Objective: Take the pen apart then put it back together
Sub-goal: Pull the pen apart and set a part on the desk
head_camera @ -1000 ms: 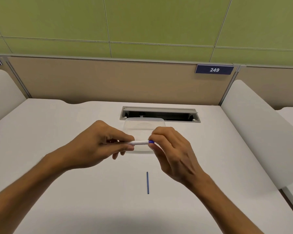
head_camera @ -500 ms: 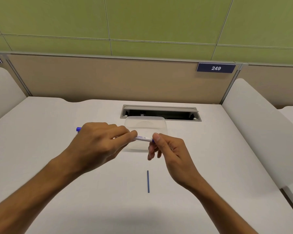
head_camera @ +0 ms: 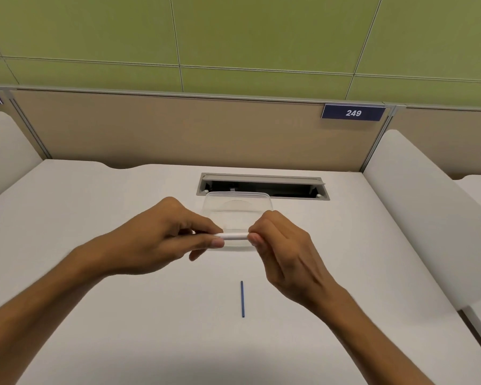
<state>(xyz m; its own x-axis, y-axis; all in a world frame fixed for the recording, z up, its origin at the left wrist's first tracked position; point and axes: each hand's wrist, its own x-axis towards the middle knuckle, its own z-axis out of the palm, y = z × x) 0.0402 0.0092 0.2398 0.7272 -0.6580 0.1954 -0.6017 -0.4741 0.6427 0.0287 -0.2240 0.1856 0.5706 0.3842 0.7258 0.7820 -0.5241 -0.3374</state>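
A white pen barrel (head_camera: 235, 236) lies level between my two hands above the desk. My left hand (head_camera: 161, 237) pinches its left part, which is hidden inside the fingers. My right hand (head_camera: 286, 251) grips the right end with thumb and fingertips, covering the tip. Only a short white stretch of the barrel shows between them. A thin blue refill (head_camera: 242, 299) lies on the white desk (head_camera: 95, 315), nearer to me than the hands and apart from them.
A clear plastic container (head_camera: 238, 207) stands just behind the hands. Behind it a cable slot (head_camera: 263, 186) is cut into the desk. White side dividers (head_camera: 417, 212) rise at left and right, and a beige partition closes the back.
Half a second ago the pen was tilted, its blue end sticking out left of my left hand. Now it is level, both ends covered, and the hands are closer together.
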